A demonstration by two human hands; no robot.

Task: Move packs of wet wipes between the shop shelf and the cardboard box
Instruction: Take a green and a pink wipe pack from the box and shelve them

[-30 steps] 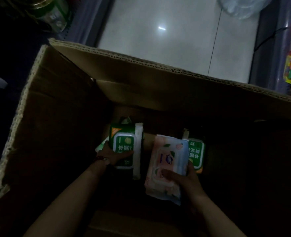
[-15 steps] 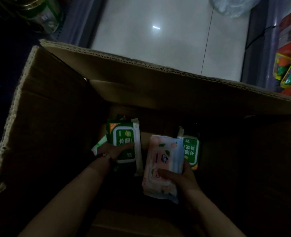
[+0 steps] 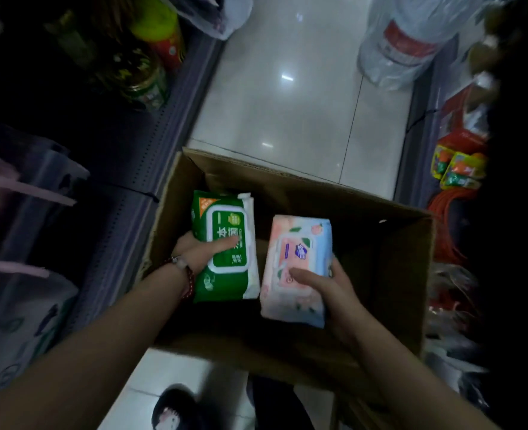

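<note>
An open cardboard box (image 3: 408,274) stands on the tiled floor between two shelves. My left hand (image 3: 199,251) grips a green pack of wet wipes (image 3: 225,243), thumb across its white lid, and holds it above the left side of the box. My right hand (image 3: 327,290) holds a pink and blue pack of wet wipes (image 3: 300,262) over the middle of the box, thumb on its face. The two packs are side by side, a small gap between them. The inside of the box beneath them is dark.
The dark left shelf (image 3: 123,187) carries jars and a yellow-lidded can (image 3: 160,35). Clear plastic bags (image 3: 402,41) lie on the floor at the far right. The right shelf (image 3: 427,125) holds bright packets (image 3: 458,169) and an orange coil (image 3: 449,225). A slipper (image 3: 175,411) shows below.
Both hands have lifted their packs up from the bottom of the box to its opening. The camera has pulled back and up, so the box looks smaller and the shelves appear.
</note>
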